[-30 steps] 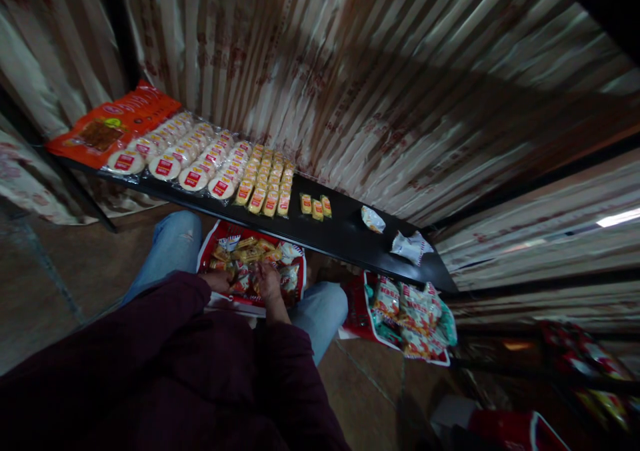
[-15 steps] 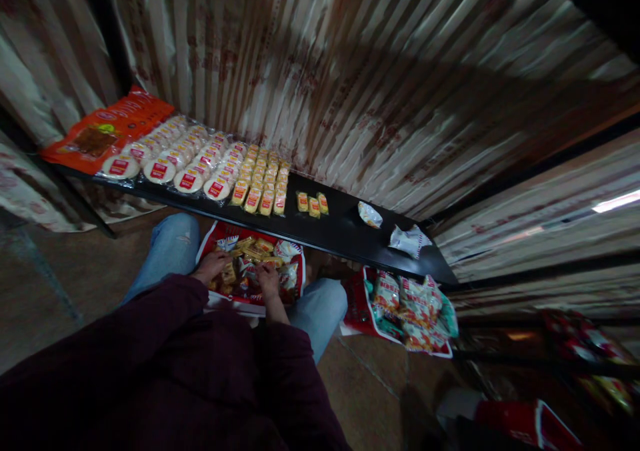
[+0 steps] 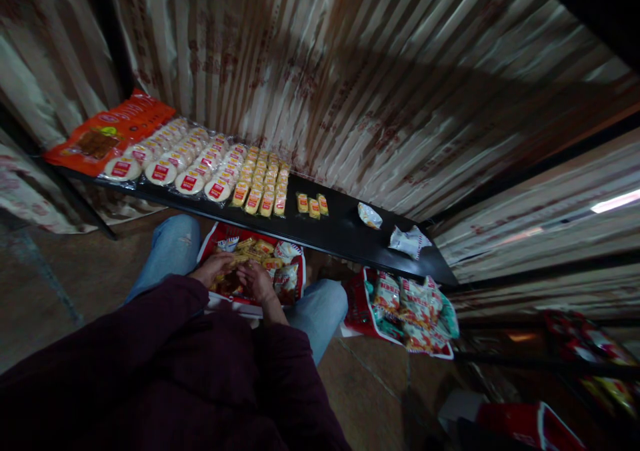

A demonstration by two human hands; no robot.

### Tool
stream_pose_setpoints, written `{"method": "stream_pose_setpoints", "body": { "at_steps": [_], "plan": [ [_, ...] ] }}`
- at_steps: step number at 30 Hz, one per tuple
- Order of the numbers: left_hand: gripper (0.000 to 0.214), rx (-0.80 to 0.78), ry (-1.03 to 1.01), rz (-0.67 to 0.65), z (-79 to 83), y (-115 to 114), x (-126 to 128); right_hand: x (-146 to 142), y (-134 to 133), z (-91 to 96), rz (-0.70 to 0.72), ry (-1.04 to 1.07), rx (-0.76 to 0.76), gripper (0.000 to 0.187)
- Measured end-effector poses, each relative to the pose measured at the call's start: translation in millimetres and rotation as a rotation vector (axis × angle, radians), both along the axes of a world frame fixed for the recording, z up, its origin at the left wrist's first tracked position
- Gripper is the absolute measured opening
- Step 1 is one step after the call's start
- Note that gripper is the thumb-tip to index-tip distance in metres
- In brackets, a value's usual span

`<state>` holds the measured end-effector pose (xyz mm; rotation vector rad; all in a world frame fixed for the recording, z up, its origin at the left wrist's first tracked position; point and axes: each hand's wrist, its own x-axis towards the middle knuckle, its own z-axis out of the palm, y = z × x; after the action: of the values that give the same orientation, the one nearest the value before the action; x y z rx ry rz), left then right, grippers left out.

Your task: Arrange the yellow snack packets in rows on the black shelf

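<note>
A red box with a white rim point(image 3: 303, 274) sits between my knees, holding small gold-wrapped snacks point(image 3: 263, 248) and white printed packets point(image 3: 287, 279). My left hand point(image 3: 214, 269) is inside the box at its left, fingers closed around gold-wrapped snacks; how many is unclear. Just to its right, my right hand point(image 3: 256, 280) reaches in with its fingers loosely extended towards the left hand. Nothing can be made out in it. On the black shelf above, rows of small yellow packets point(image 3: 260, 183) lie beside three separate yellow packets point(image 3: 313, 206).
Rows of round white packaged cakes point(image 3: 189, 181) and an orange bag point(image 3: 113, 131) fill the shelf's left. Two whitish packets point(image 3: 410, 240) lie on the shelf point(image 3: 345, 228) at right. Another red box point(image 3: 357, 308) of snack bags stands right of my knee. A pleated curtain point(image 3: 320, 71) hangs behind.
My hands have come closer together inside the box. The right hand has moved left and turned, and the left hand has shifted slightly right with gold-wrapped snacks at its fingers.
</note>
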<state>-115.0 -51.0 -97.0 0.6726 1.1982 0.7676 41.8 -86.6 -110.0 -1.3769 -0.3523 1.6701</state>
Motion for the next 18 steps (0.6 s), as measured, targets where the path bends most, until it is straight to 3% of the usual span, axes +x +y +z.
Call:
{"method": "stream_pose_setpoints", "body": {
  "at_steps": [7,18],
  "plan": [
    [0.044,0.049,-0.041,-0.165,-0.3,-3.0,-1.3,1.0,0.1,3.5,-0.099,0.073,-0.069,0.016],
    [0.045,0.052,-0.079,-0.207,1.7,-4.0,-2.9,3.5,-1.0,-4.8,-0.102,-0.033,-0.041,0.017]
  ]
}}
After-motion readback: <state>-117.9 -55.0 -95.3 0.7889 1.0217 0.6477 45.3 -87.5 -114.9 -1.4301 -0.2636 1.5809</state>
